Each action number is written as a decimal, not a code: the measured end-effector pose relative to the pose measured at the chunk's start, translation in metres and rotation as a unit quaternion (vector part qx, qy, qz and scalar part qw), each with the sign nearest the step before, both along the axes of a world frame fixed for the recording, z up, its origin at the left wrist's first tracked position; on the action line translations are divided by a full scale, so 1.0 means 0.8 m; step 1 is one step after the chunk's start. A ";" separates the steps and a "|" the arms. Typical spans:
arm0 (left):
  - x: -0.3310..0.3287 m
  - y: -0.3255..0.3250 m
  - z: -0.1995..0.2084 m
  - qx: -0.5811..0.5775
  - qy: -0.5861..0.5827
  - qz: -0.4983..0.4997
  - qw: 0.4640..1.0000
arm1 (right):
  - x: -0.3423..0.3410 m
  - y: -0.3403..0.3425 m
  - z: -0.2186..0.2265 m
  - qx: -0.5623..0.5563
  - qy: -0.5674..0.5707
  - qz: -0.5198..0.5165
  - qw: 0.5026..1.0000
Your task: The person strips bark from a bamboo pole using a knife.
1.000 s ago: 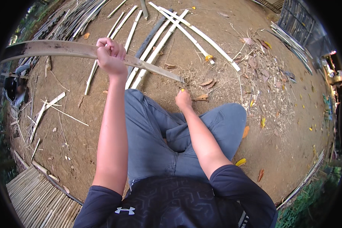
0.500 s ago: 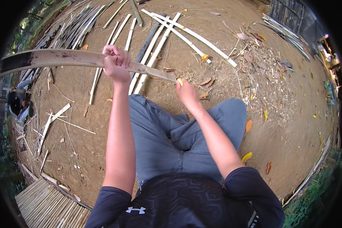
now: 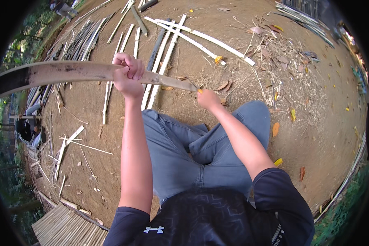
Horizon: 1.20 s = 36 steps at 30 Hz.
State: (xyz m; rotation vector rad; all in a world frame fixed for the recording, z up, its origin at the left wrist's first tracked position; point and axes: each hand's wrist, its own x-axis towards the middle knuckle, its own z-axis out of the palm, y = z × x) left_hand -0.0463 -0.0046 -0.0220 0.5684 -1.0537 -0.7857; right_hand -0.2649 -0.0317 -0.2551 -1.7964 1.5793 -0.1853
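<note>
A long, broad split-bamboo strip (image 3: 84, 73), pale brown with a dark patch at its left end, stretches across in front of me and tapers to the right. My left hand (image 3: 129, 78) is closed around its middle, fingers curled over the top. At the strip's right tip, my right hand (image 3: 209, 99) is closed on a small knife (image 3: 199, 90). A bit of its yellow handle shows by the fingers, and a thin dark blade lies against the bamboo. Most of the handle is hidden in the fist.
Several pale split strips (image 3: 209, 37) lie on the dirt ahead, with a darker pile (image 3: 76, 41) at far left. Dry leaves and shavings (image 3: 283, 61) litter the right. My crossed legs (image 3: 192, 143) are below my hands. A slatted bamboo platform (image 3: 67, 225) stands lower left; another person (image 3: 28, 127) is at left.
The whole view has shifted a little. The strip's left part sits lower and my right hand has moved slightly right and down with the knife at the tip. Both grips are unchanged.
</note>
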 end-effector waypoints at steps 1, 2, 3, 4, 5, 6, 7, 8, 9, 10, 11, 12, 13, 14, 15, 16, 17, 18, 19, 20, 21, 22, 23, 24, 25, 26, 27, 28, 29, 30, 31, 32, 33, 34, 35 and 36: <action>0.009 0.008 0.000 -0.003 -0.009 0.014 1.000 | 0.028 0.015 0.037 -0.022 -0.025 0.007 0.999; 0.010 0.011 0.000 -0.006 -0.013 0.019 1.000 | 0.037 0.024 0.058 -0.044 -0.046 0.006 0.998; -0.003 0.007 0.006 -0.004 -0.025 0.050 0.998 | 0.025 0.015 0.029 0.003 -0.060 -0.024 0.998; -0.009 0.014 0.003 0.006 -0.018 0.041 0.999 | 0.005 0.019 -0.003 0.027 -0.016 -0.013 0.999; -0.008 0.012 0.005 0.003 -0.012 0.031 0.999 | -0.016 0.008 -0.026 0.039 0.026 -0.002 0.999; -0.011 0.000 0.010 -0.007 -0.003 0.013 1.000 | -0.032 -0.007 -0.043 0.045 0.069 0.000 0.997; -0.007 0.001 0.010 -0.005 0.002 -0.014 1.000 | -0.019 -0.008 -0.041 0.024 0.070 -0.048 0.996; -0.008 -0.003 0.007 -0.003 0.006 -0.016 1.000 | -0.011 -0.011 -0.037 0.003 0.048 -0.070 0.996; 0.002 0.004 0.005 0.002 0.005 -0.001 1.000 | 0.013 0.002 -0.008 -0.014 0.023 -0.075 0.997; 0.006 0.009 0.003 0.006 0.008 0.007 1.000 | 0.023 0.014 0.012 -0.033 -0.001 -0.087 0.996; 0.004 0.005 0.003 0.013 0.011 0.011 1.000 | 0.025 0.021 0.012 -0.082 -0.031 -0.091 0.992; 0.004 0.006 0.002 0.015 0.010 0.016 1.000 | 0.029 0.029 0.019 -0.092 -0.046 -0.082 0.991; 0.004 0.006 0.002 0.017 0.010 0.020 1.000 | 0.032 0.035 0.027 -0.103 -0.060 -0.074 0.990; 0.003 0.007 0.001 0.019 0.009 0.023 1.000 | 0.033 0.040 0.035 -0.114 -0.074 -0.066 0.988; 0.005 0.006 0.003 0.015 0.002 0.021 1.000 | 0.032 0.038 0.049 -0.125 -0.084 -0.052 0.987; 0.006 0.009 0.001 0.014 -0.004 0.017 1.000 | 0.031 0.039 0.061 -0.134 -0.093 -0.039 0.986; 0.008 0.009 0.000 0.013 -0.010 0.013 1.000 | 0.029 0.037 0.074 -0.142 -0.102 -0.026 0.984; 0.010 0.010 0.003 0.011 -0.006 0.014 1.000 | 0.028 0.034 0.099 -0.105 -0.113 -0.016 0.988; 0.011 0.014 0.004 0.012 0.000 0.014 1.000 | 0.023 0.033 0.128 -0.064 -0.121 -0.005 0.991; 0.009 0.017 0.004 0.013 0.007 0.012 1.000 | 0.016 0.034 0.146 -0.023 -0.128 0.002 0.992; 0.006 0.015 0.005 0.012 0.001 0.009 1.000 | 0.008 0.038 0.150 -0.101 -0.110 0.010 0.989; 0.006 0.014 0.005 0.010 0.002 0.007 1.000 | 0.007 0.041 0.155 -0.094 -0.102 0.031 0.990; 0.006 0.014 0.005 0.008 0.001 0.006 1.000 | 0.007 0.045 0.158 -0.088 -0.093 0.052 0.990; 0.002 0.012 0.005 0.007 0.004 0.000 1.000 | 0.002 0.047 0.160 -0.081 -0.082 0.069 0.991; -0.002 0.010 0.005 0.004 0.001 -0.002 1.000 | -0.001 0.045 0.153 -0.044 -0.074 0.051 0.995; -0.005 0.008 0.006 0.002 -0.001 -0.003 1.000 | -0.002 0.040 0.139 -0.007 -0.066 0.033 0.997; -0.006 0.006 0.007 -0.001 -0.006 -0.002 1.000 | 0.000 0.038 0.143 0.030 -0.062 0.018 0.997; -0.006 0.009 0.005 0.003 -0.012 0.001 1.000 | 0.000 0.040 0.146 0.044 -0.071 0.019 0.996; -0.006 0.015 0.000 0.008 -0.017 0.005 1.000 | -0.002 0.046 0.149 0.058 -0.080 0.021 0.995; -0.009 0.020 0.000 0.013 -0.025 0.010 1.000 | -0.002 0.058 0.161 0.074 -0.091 0.026 0.993; -0.011 0.018 0.000 0.006 -0.022 0.001 1.000 | 0.001 0.072 0.172 -0.055 -0.093 0.037 0.993; -0.010 0.014 0.003 0.006 -0.022 0.012 1.000 | 0.006 0.064 0.154 -0.037 -0.088 0.026 0.995; -0.015 0.011 0.007 0.009 -0.022 0.016 1.000 | 0.005 0.053 0.121 -0.015 -0.081 0.006 0.997; -0.019 0.008 0.009 0.010 -0.020 0.020 1.000 | 0.000 0.039 0.091 0.004 -0.073 -0.013 0.997; -0.018 0.008 0.011 0.010 -0.023 0.021 0.999 | -0.009 0.023 0.070 0.044 -0.012 -0.011 0.999; -0.018 0.006 0.014 0.010 -0.021 0.020 1.000 | -0.019 0.010 0.048 0.046 0.028 -0.016 0.998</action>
